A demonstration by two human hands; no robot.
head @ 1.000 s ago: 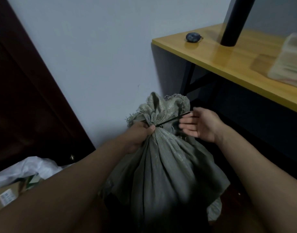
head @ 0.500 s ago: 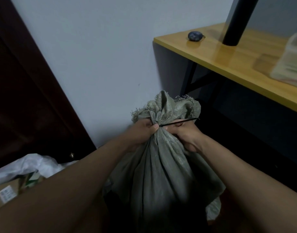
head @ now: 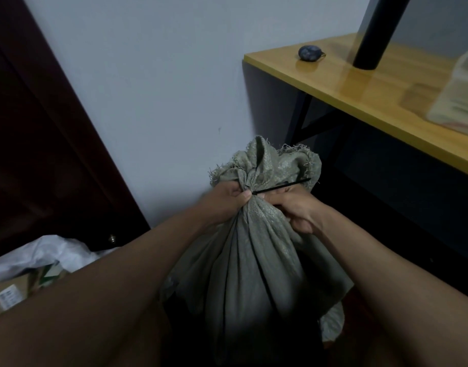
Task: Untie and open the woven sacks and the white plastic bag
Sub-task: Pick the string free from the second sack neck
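Note:
A grey-green woven sack (head: 254,260) stands on the floor against the wall, its neck gathered and bound by a thin black tie (head: 280,186) whose free end sticks out to the right. My left hand (head: 227,200) grips the neck from the left, thumb at the tie. On the right side of the neck, my right hand (head: 293,207) holds the bunched fabric just below the tie, fingers curled. The frayed mouth of the sack (head: 275,162) flares above both hands. A white plastic bag (head: 42,255) lies at lower left, open over a cardboard box.
A yellow wooden table (head: 359,86) on black legs stands at right with a small dark round object (head: 309,53), a black post (head: 373,35) and a blurred packet (head: 460,94). A dark wooden door (head: 42,154) fills the left. A cardboard box (head: 7,295) sits under the white bag.
My right hand, held open beside the tie a second ago, has closed onto the sack's neck below the tie. My left hand has kept its grip.

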